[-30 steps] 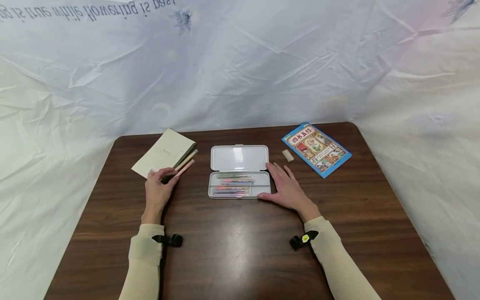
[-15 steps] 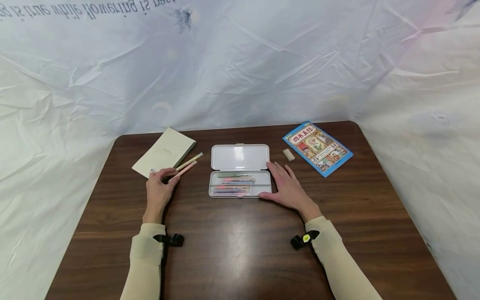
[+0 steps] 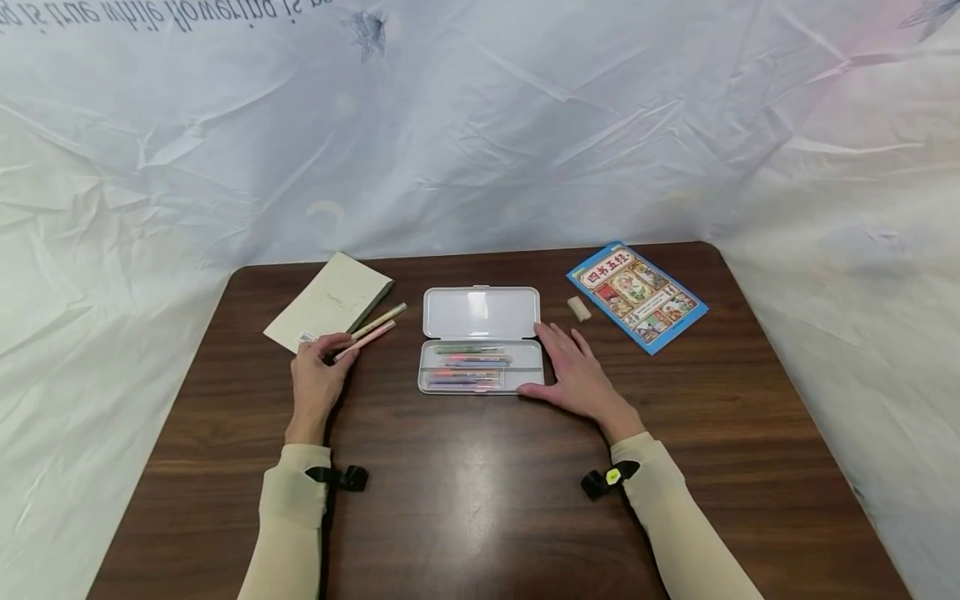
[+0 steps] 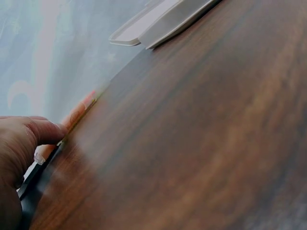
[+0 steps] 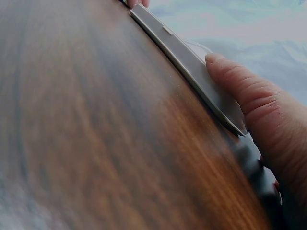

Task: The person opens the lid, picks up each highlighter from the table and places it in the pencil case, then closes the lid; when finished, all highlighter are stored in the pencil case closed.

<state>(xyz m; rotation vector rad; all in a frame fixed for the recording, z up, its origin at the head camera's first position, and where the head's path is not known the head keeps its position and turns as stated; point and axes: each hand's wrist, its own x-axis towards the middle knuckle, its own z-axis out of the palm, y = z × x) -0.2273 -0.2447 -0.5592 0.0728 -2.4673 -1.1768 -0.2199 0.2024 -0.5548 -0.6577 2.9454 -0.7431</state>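
Note:
My left hand [image 3: 318,375] pinches the near ends of a pink pen [image 3: 375,335] and a yellow pen [image 3: 390,314], beside the cream notebook [image 3: 330,300]. In the left wrist view the thumb [image 4: 50,130] presses along the pink pen [image 4: 79,112]. A white pencil case [image 3: 522,381] lies open mid-table, its lid [image 3: 465,312] folded back and several pens [image 3: 468,371] inside. My right hand [image 3: 573,375] spans the case's right end, thumb at the front edge and fingers by the hinge. The right wrist view shows that thumb [image 5: 230,76] against the case's wall [image 5: 192,62].
A small whitish eraser [image 3: 579,308] lies right of the lid. Beyond it is a blue-bordered illustrated book [image 3: 637,296]. The dark wooden table [image 3: 472,500] ends at a pale hanging cloth [image 3: 480,150] behind.
Both pens have shifted slightly to the right, away from the notebook's edge, with the left hand at their near ends. The right hand has stayed at the pencil case.

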